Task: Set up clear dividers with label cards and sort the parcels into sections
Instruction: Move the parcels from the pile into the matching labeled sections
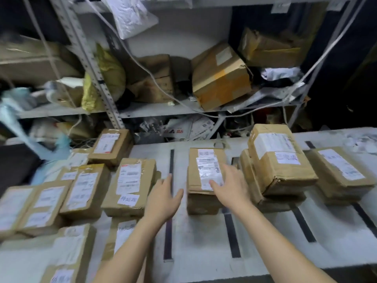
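Left hand (163,199): fingers released, above tabletop (204,237) beside dark strip (168,242). Right hand (231,187): fingers released, spread at middle parcel (193,180); contact unclear.

Parcels (81,190) crowd the left of the table (204,231). A middle stack (204,180) sits between two strips (168,242), with further stacks (279,166) to its right. Shelving (163,111) holding boxes (221,78) stands behind.

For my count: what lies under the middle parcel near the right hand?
A second brown parcel lies under the middle parcel. Only its front shows; its top and any label are covered.
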Available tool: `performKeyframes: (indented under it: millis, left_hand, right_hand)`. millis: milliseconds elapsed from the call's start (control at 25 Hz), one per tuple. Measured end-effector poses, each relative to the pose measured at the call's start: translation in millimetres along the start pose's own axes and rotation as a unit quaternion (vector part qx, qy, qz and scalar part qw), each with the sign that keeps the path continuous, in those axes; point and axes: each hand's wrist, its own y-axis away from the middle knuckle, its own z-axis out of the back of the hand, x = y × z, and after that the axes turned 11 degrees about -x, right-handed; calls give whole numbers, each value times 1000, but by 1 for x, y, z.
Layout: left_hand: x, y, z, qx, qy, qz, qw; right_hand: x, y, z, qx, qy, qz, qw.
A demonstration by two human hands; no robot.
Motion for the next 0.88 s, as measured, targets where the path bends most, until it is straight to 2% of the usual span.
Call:
performKeyframes:
  millis: [200, 360, 600, 880]
  left_hand:
    - [75, 3, 93, -72, -208, -5, 975]
    - [150, 14, 157, -104, -276, 23, 955]
    - [274, 32, 221, -121, -288, 47, 949]
    - [401, 35, 256, -99, -260, 62, 959]
  right_hand:
    - [67, -16, -6, 74, 131, 177, 973]
    - [135, -1, -34, 109, 147, 257, 949]
    - [233, 41, -96, 121, 154, 295, 935]
    - [321, 109, -181, 150, 116, 255, 948]
